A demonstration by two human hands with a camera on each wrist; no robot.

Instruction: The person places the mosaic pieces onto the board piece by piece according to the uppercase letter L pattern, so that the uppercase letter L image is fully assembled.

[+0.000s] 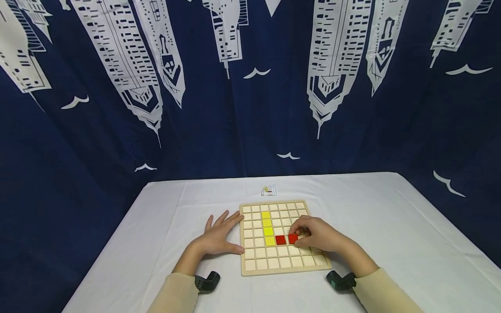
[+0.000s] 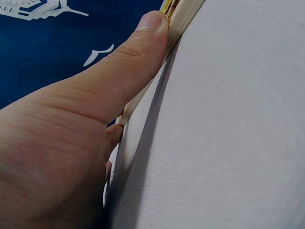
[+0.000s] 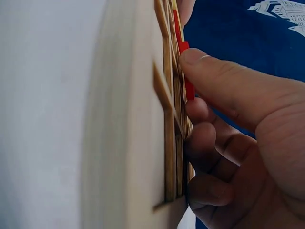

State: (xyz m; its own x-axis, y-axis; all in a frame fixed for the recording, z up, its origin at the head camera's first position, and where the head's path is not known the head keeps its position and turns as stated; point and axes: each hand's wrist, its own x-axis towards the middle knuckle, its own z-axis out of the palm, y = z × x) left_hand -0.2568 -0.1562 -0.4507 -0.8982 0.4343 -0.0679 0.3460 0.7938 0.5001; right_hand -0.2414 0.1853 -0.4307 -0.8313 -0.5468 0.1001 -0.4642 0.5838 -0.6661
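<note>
A wooden grid board lies on the table. Several yellow square tiles fill a column of its cells, and one red tile sits right of the lowest yellow one. My left hand has its fingers spread, with thumb and fingertips touching the board's left edge; the left wrist view shows the thumb against the wooden side. With my right hand I pinch another red tile over the same row, slightly right of the first. Whether it touches the board's cells is hard to tell.
A small printed card with a coloured grid pattern lies beyond the board. White cloth covers the table. Behind it hangs a dark blue curtain with white buildings. Black devices are strapped to both wrists.
</note>
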